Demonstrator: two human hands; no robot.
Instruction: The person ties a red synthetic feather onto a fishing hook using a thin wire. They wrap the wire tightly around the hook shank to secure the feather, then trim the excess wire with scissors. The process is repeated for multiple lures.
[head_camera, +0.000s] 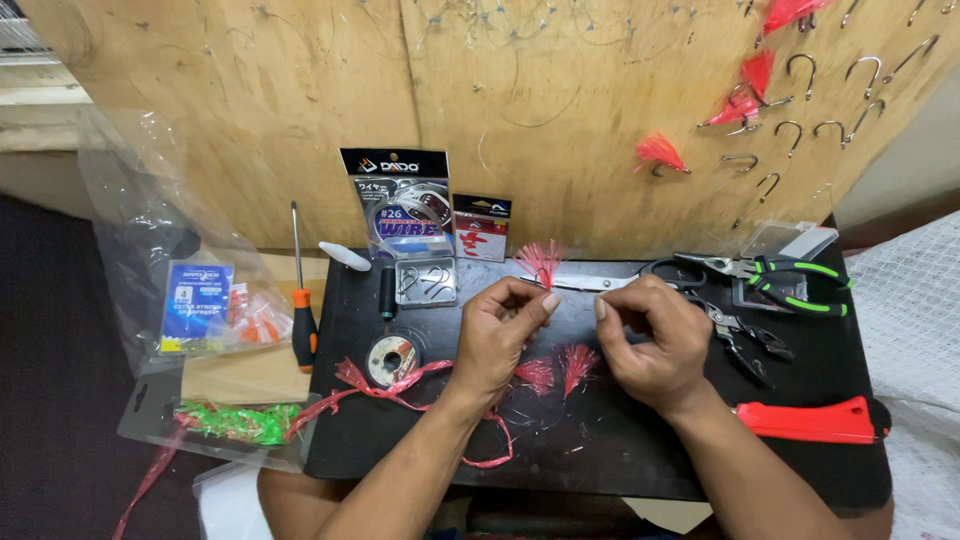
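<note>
While the left hand (497, 335) pinches a small pink feathered fishing lure (541, 262) by its base over the black work board (600, 450), the right hand's (655, 340) fingertips are closed, seemingly on a fine line too thin to make out; the lure looks light, soft and fragile, its hook sharp, so it is best held at the binding; a black wire packet (398, 200) and a small red-and-white card packet (481, 228) lean against the plywood behind.

Bare black surface (620, 450) lies open in front of the hands (580, 335). Pliers (790, 280) and scissors (620, 280) crowd the far right; a wire spool (391, 357) and red ribbon (390, 385) block the left.
</note>
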